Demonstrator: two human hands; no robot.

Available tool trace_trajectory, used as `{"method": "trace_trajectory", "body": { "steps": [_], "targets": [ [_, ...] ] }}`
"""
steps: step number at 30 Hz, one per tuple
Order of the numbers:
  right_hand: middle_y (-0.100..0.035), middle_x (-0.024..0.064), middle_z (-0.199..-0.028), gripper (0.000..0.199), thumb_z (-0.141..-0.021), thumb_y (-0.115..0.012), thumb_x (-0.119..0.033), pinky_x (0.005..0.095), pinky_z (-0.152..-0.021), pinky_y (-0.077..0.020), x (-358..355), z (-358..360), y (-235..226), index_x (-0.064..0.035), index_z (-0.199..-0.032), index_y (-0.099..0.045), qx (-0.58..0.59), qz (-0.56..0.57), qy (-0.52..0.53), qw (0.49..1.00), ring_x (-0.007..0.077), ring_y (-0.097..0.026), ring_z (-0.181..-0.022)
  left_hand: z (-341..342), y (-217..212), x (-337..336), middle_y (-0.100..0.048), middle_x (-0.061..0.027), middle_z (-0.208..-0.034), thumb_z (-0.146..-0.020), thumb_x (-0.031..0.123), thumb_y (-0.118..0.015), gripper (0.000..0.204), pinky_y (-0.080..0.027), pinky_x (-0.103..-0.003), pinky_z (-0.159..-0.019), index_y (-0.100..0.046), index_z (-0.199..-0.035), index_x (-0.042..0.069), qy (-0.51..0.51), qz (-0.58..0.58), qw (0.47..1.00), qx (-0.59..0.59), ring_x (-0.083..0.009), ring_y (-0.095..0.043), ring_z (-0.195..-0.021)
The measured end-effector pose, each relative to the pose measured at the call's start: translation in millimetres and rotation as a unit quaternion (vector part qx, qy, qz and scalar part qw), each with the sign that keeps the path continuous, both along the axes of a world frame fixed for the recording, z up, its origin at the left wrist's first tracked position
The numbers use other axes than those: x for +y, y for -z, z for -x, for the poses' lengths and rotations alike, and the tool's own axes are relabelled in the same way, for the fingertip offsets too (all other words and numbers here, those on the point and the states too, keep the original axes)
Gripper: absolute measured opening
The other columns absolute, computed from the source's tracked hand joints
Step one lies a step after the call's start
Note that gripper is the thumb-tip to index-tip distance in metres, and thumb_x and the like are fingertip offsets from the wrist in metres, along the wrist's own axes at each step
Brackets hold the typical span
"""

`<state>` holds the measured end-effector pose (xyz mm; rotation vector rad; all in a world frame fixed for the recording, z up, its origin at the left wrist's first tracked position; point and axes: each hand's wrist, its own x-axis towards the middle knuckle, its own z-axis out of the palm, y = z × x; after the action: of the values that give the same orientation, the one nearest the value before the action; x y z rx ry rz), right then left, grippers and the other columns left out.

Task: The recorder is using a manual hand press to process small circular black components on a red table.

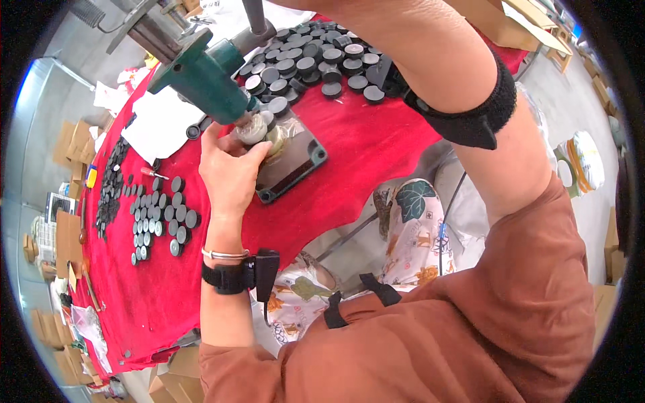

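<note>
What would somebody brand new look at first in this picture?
Probably the bright red cloth, spread wide across the left and middle. Next, maybe the big green press up above the middle, with the left hand right at its lower tip. Behind it, near the top, lies a big heap of dark round pieces.

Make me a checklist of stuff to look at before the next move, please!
1. Left grip on the pale piece: ok, it holds the piece.
2. Pale piece lined up with the press: ok by place, it is at the press's lower end; exact centring is too small to tell.
3. Fingers well away from the press: not ok, they're close to its lower end.
4. Right arm ready: cannot tell, its fingers are out of sight.
5. Screwdriver out of the way: ok, it's off to the left.
</note>
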<state>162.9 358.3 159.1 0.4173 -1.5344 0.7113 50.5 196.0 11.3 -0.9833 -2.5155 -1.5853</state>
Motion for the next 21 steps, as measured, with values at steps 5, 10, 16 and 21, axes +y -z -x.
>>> {"method": "trace_trajectory", "body": {
  "steps": [5,10,16,21],
  "targets": [
    [-0.06,0.0099,-0.077,0.024,-0.073,-0.067,0.0,0.0285,-0.06,-0.0482,7,6,4,-0.0007,-0.093,-0.055,0.012,-0.015,0.01,1.0,0.019,-0.06,-0.069,1,11,6,-0.069,-0.0164,-0.1,-0.068,0.011,-0.083,0.082,-0.054,-0.028,-0.078,-0.038,-0.132,-0.01,-0.005,-0.067,0.998,0.012,-0.0182,-0.067,-0.087],
    [-0.061,0.0113,-0.079,0.028,-0.071,-0.069,0.003,0.0289,-0.061,-0.0489,8,-6,36,-0.0011,-0.094,-0.055,0.047,-0.057,0.024,0.997,0.0205,-0.061,-0.071,-2,19,1,-0.067,-0.0187,-0.108,-0.067,0.013,-0.084,0.085,-0.051,-0.031,-0.086,-0.036,-0.134,-0.01,-0.003,-0.077,0.997,0.027,-0.0222,-0.066,-0.096],
    [-0.062,0.0131,-0.082,0.034,-0.068,-0.071,0.006,0.0293,-0.063,-0.0497,-15,-52,115,-0.0017,-0.096,-0.054,0.026,-0.061,-0.094,0.993,0.0224,-0.062,-0.073,-2,22,-52,-0.066,-0.0144,-0.114,-0.073,0.012,-0.08,0.06,-0.047,-0.033,-0.09,-0.053,-0.124,-0.002,-0.07,0.001,0.986,0.149,-0.0226,-0.062,-0.104],
    [-0.06,0.0167,-0.088,0.037,-0.07,-0.065,0.01,0.0281,-0.067,-0.0495,-15,-57,127,-0.0008,-0.1,-0.046,-0.02,-0.044,-0.079,0.996,0.0199,-0.06,-0.074,9,12,-123,-0.063,-0.0146,-0.104,-0.078,0.029,-0.073,0.043,-0.05,-0.04,-0.081,-0.064,-0.111,0.004,-0.229,0.282,0.897,0.252,-0.0289,-0.06,-0.097]
  ]
}}
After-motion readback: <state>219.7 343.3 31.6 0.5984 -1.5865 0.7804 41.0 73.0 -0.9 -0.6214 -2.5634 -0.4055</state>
